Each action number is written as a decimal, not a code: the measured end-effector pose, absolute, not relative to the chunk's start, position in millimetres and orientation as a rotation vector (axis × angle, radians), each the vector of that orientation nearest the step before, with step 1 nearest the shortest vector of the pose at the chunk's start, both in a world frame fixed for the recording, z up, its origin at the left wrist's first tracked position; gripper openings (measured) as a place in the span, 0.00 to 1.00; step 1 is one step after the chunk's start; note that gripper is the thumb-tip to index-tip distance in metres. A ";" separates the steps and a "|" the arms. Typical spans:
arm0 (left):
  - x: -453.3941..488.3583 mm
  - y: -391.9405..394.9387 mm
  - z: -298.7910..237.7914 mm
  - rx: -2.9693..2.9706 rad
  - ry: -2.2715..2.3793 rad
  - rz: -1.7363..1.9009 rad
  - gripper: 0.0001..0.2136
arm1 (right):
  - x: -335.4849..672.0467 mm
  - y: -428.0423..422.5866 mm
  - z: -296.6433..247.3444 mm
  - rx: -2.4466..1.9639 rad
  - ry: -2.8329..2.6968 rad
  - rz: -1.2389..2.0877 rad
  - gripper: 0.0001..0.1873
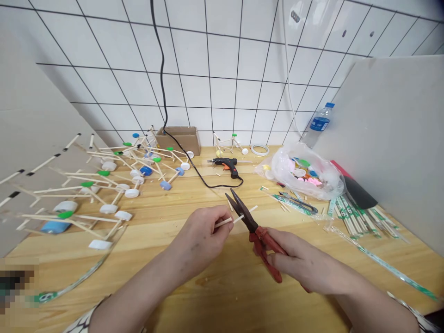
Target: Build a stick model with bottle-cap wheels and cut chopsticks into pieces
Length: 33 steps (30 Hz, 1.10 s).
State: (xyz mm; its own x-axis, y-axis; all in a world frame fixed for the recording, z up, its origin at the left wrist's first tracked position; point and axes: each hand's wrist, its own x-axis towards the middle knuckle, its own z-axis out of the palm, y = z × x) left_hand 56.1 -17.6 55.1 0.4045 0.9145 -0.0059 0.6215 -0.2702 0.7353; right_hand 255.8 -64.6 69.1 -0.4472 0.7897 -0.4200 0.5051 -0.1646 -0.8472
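My left hand pinches thin wooden chopsticks between thumb and fingers, over the middle of the table. One light end of a stick sticks out past the jaws on the far side. My right hand is wrapped around the red handles of a pair of pliers. Their dark, pointed jaws are slightly parted and cross the stick just right of my left fingertips. Whether the blades press into the wood, I cannot tell.
Several stick frames with bottle-cap wheels crowd the left. Behind lie a hot glue gun with its cord, a cardboard box and a tape roll. A bag of caps, a utility knife and wrapped chopsticks occupy the right.
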 end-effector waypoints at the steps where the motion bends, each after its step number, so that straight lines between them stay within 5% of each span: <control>1: 56.1 -17.4 54.9 2.001 1.301 0.568 0.08 | 255.7 -64.2 69.7 -1.497 -1.850 1.649 0.14; 33: 58.2 -15.6 52.4 1.995 1.319 0.514 0.08 | 258.6 -53.9 44.5 -1.384 -1.617 1.818 0.06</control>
State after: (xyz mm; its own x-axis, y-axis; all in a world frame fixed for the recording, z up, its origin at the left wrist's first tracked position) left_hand 58.2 -15.6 52.4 0.4079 0.9120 -0.0422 0.6428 -0.2540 0.7227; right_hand 258.6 -53.9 44.5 -0.4671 0.7729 -0.4296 0.3367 -0.2938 -0.8946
